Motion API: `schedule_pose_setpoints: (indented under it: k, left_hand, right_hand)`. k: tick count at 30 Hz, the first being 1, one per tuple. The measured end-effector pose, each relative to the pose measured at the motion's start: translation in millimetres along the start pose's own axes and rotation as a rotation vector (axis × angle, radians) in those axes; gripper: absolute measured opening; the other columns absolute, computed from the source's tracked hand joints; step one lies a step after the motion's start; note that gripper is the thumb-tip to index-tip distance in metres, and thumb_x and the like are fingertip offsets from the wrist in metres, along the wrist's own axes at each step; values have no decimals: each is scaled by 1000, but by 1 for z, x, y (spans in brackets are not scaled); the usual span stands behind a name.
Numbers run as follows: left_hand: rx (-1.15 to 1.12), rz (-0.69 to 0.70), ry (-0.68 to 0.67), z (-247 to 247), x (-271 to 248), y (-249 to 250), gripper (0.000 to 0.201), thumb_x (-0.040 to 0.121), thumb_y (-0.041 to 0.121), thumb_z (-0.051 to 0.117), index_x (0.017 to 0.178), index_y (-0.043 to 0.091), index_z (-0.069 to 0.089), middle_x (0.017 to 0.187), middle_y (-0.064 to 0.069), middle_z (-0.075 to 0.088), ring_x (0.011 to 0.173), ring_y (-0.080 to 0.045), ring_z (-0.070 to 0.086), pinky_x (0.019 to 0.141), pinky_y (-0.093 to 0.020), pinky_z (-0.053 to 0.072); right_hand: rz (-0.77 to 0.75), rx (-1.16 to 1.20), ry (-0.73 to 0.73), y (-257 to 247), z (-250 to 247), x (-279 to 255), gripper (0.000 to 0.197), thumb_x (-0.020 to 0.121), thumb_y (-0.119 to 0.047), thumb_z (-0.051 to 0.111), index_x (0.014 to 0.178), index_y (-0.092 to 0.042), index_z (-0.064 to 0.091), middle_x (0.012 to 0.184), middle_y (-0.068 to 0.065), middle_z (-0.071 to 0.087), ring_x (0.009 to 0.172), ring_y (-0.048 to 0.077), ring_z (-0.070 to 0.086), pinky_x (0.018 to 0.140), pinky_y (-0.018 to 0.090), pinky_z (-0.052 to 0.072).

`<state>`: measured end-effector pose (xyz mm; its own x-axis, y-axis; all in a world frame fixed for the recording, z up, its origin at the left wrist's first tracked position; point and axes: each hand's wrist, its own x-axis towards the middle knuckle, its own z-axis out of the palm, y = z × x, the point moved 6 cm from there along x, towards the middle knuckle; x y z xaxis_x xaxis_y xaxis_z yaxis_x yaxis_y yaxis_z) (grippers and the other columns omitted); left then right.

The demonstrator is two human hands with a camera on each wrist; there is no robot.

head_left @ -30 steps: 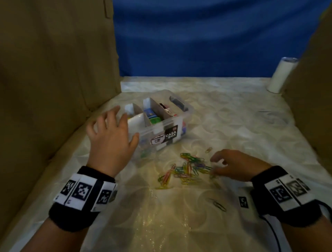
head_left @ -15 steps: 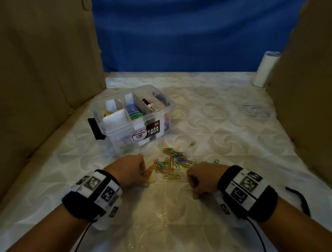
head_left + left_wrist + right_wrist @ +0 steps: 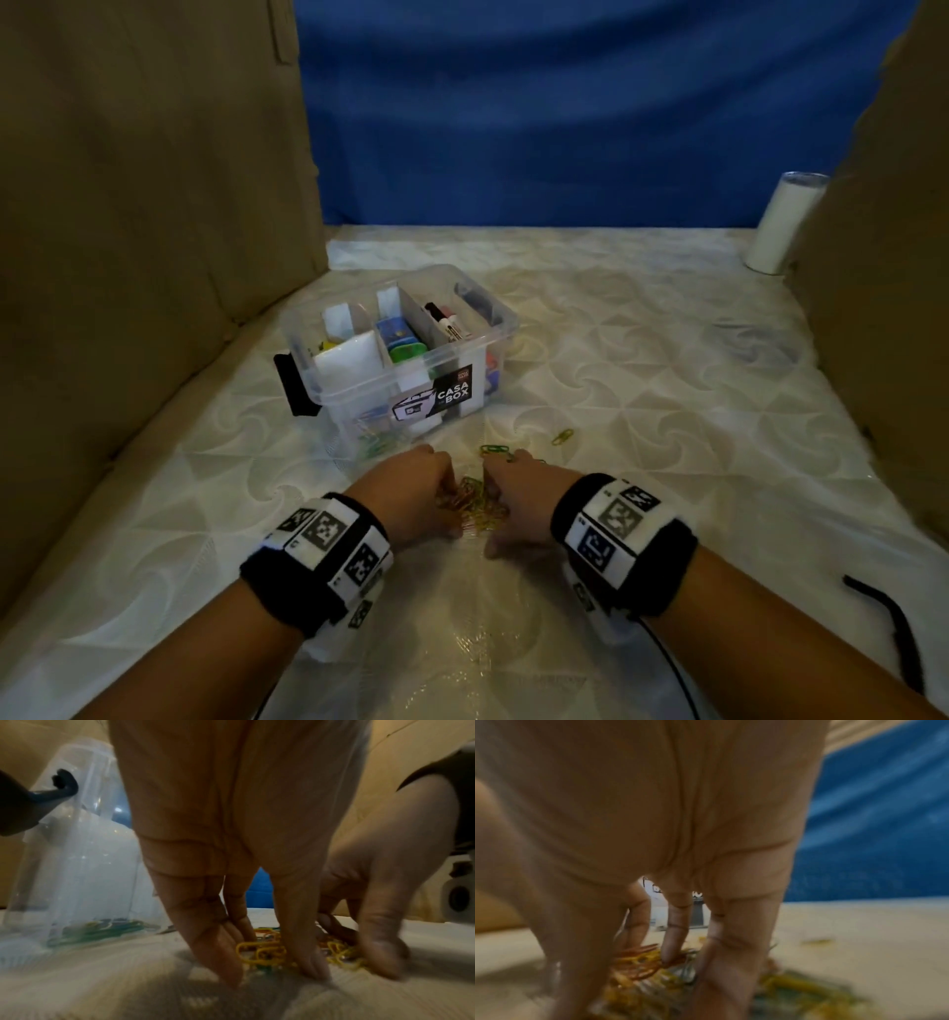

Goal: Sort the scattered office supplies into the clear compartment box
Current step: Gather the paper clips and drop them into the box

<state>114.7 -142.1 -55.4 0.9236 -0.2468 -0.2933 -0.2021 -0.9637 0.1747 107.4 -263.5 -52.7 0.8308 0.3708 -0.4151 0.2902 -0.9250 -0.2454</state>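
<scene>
Scooping is what this looks like to me: both hands are down on the quilted surface (image 3: 642, 390) just below the centre of the head view, with the heap of coloured paper clips (image 3: 475, 506) squeezed between them. The left hand (image 3: 411, 493) has its fingers pointing down, tips touching the surface right at the edge of the clips, thumb on the other side of some yellow ones. The right hand (image 3: 518, 501) mirrors it, fingers lowered into the pile from the opposite side. Both are partly curled round the heap, cupping it rather than pinching. I can't tell if either has actually lifted any clips yet.

What matters for the next bit: the clear compartment box (image 3: 405, 354) sits up and to the left of the hands in the head view, near the pile but not touching either hand. So the left hand is the nearer one, and the scoop has to travel up-left over the front wall. The box's long side runs diagonally, lower left to upper right. Some clips already lie in its near-left compartment, so I'd guess that's the target.

One loose clip (image 3: 562, 437) lies on its own, up and right of the right hand, so that hand gets it.

Off in the upper right stands a white roll (image 3: 785, 221).
</scene>
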Motion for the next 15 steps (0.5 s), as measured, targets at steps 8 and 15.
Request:
schedule_pose_setpoints:
  k: [8,15]
  left_hand:
    - [-31,86,46,-3,-2,8,17,82,28,65,97,20,64,91,5,53,85,-14,52,74,-23,39]
    - [0,107,51,-7,-6,11,21,88,23,57,102,18,72,100,-4,70,94,-21,64,85,-29,50]
  right_hand:
    - [-53,-56,19,-14,-5,-1,15,89,-13,56,93,-20,43,119,13,58,95,24,52,76,29,37]
    - [18,30,91,8,-12,-10,8,88,-15,58,93,-17,53,84,1,50,81,18,49,55,18,35]
